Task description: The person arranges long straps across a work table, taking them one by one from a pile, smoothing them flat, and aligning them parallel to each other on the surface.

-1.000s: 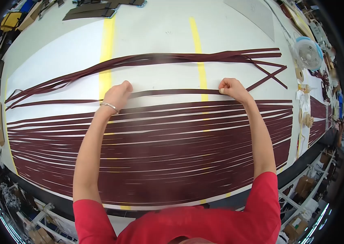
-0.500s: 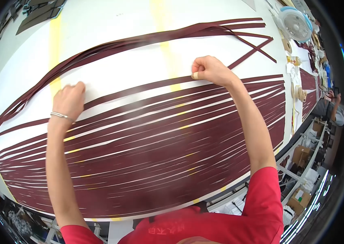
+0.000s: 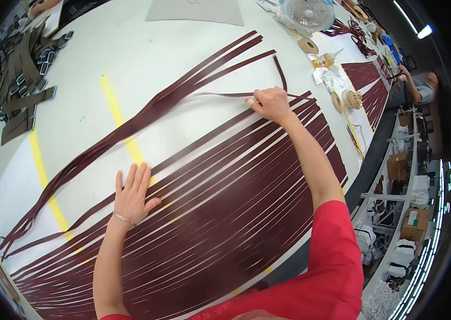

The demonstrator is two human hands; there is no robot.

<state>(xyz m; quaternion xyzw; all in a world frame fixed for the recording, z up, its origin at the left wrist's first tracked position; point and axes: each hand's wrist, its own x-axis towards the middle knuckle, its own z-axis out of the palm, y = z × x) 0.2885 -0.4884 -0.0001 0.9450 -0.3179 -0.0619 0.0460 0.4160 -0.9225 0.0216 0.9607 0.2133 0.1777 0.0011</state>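
Strips (image 3: 246,197) cover the near side of the desk (image 3: 92,53), one hand flat and one pinching

So yeah, it's dark maroon pretty much everywhere. The strips lie side by side in long rows running lower left to upper right, with thin pale gaps between them, and they're packed way tighter toward the person's body. Farther up the desk there's a loose bundle (image 3: 135,124) of the same stuff, all bunched along the middle and fanning out at its upper right end.

Left hand (image 3: 132,201) is palm down, fingers a bit apart, thumb out to the side, resting on the upper rows. Right hand (image 3: 272,104) is curled up near the upper right end of the rows, thumb and finger pinching a loose strip (image 3: 238,95) that arcs over from the bundle. Another bit hangs down behind those knuckles, but I can't tell if it's the same piece.

Yellow bands (image 3: 116,106) cross the desk under the bundle. Off to the left is a heap of dark straps (image 3: 25,64) with metal buckles, and a gray sheet (image 3: 196,12) sits at the far edge. Up right there's a fan (image 3: 308,15), a small bottle (image 3: 324,61) and a few tape rolls (image 3: 308,45). Over on the right, shelves (image 3: 396,184) hold cardboard boxes (image 3: 414,224), and another person (image 3: 417,90) is by the far end.
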